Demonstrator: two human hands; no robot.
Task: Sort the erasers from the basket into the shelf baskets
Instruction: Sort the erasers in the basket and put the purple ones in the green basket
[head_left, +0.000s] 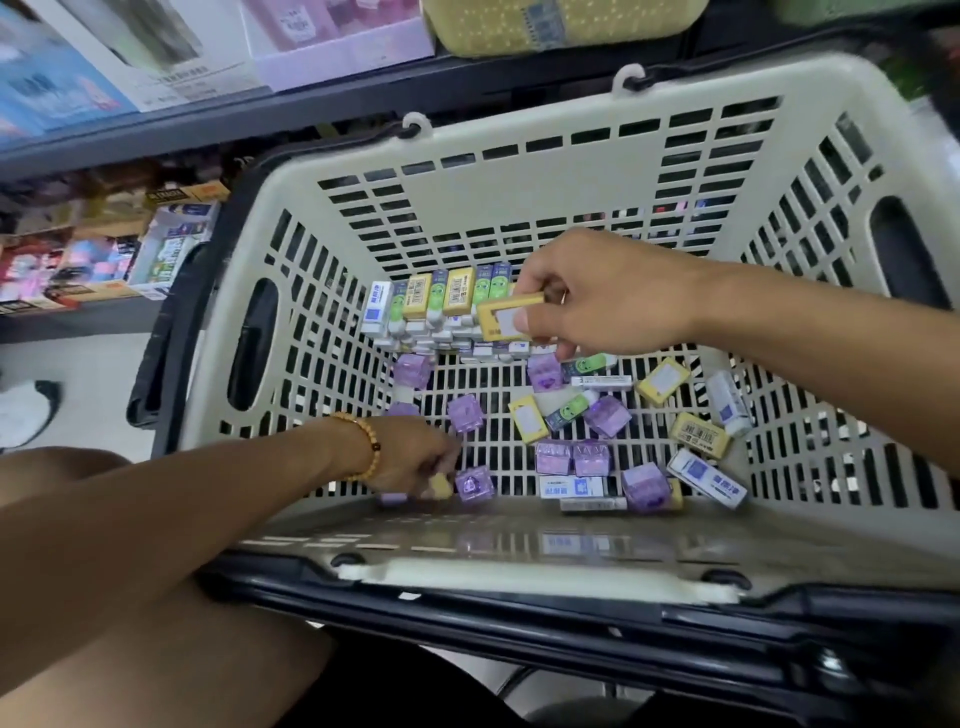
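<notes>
Small boxed erasers, light and stiff; best pinched across the flat faces. Right hand (602, 296), fingers curled, pinches a yellow eraser (506, 318) with a white label, held above the beige basket (467, 171). Left hand (415, 457) low at the basket's near corner, fingers gripping a pale yellow piece (440, 486). Loose purple cubes (466, 413) and blue-white sleeves (706, 477) scattered across the floor; tidy rows stacked along the far wall.
</notes>
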